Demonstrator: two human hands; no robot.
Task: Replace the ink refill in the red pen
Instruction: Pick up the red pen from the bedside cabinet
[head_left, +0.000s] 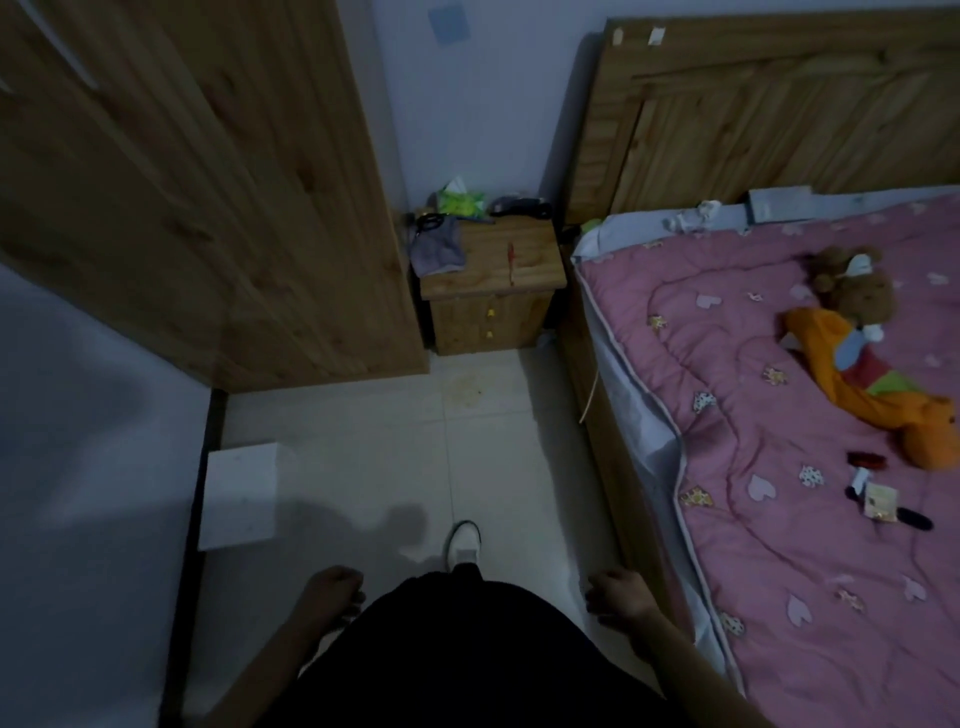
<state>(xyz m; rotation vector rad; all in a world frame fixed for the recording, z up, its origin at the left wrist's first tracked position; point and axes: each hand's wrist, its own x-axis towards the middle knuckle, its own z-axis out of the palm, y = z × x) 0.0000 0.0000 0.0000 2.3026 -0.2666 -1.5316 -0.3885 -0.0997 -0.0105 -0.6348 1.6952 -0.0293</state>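
Note:
The red pen (511, 264) lies lengthwise on top of a small wooden bedside cabinet (540, 273) at the far end of the room, well beyond arm's reach. My left hand (332, 592) hangs low beside my body with loosely curled fingers and nothing in it. My right hand (618, 595) hangs on the other side, near the bed's edge, also holding nothing. No spare refill can be made out in the dim light.
A tall wooden wardrobe (208, 208) stands left of the cabinet. A bed with a pink quilt (779, 467) fills the right side, carrying a stuffed toy (862, 332) and small items (878, 499). A grey cloth (439, 249) and green packet (460, 202) sit on the cabinet. A white box (239, 493) stands on the tiled floor.

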